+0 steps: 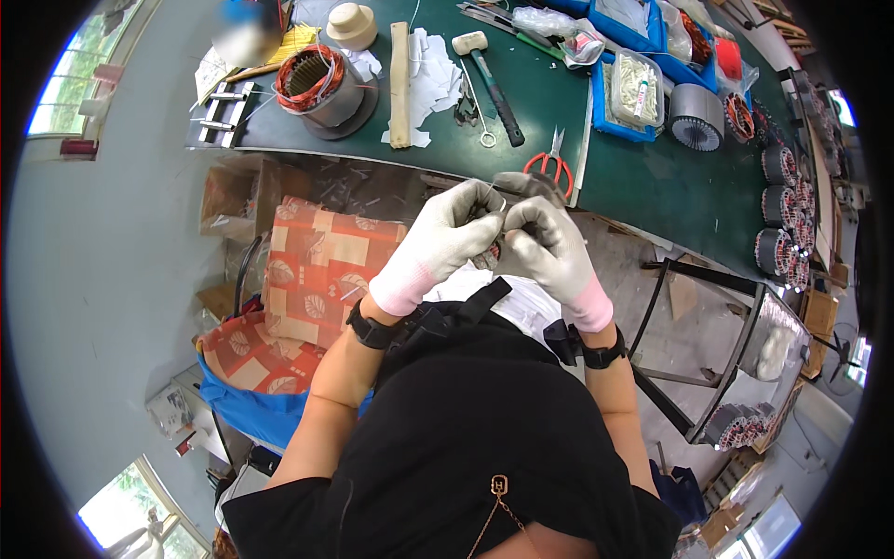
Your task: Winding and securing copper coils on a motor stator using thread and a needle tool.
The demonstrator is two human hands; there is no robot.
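Note:
My left hand [456, 233], in a white glove with a pink cuff, is closed in a pinch, with a thin pale strand [504, 204] at its fingertips. Close beside it, my right hand [548, 244], gloved the same way, has its fingers curled together; what they grip is too small to make out. A small dark and reddish part [488, 256] shows just below the fingers, mostly hidden by the gloves. Behind the right hand a grey rounded object [533, 184] is partly covered. Red-handled scissors [550, 168] lie open on the table edge beyond the hands.
On the green table [652, 200] are a mallet [494, 93], a metal hook rod [479, 107], a wooden strip [400, 88], white paper pieces [433, 79] and a large copper-wound stator [321, 88]. Blue bins [601, 116] and several stators [773, 205] stand right. A patterned chair [307, 261] is left.

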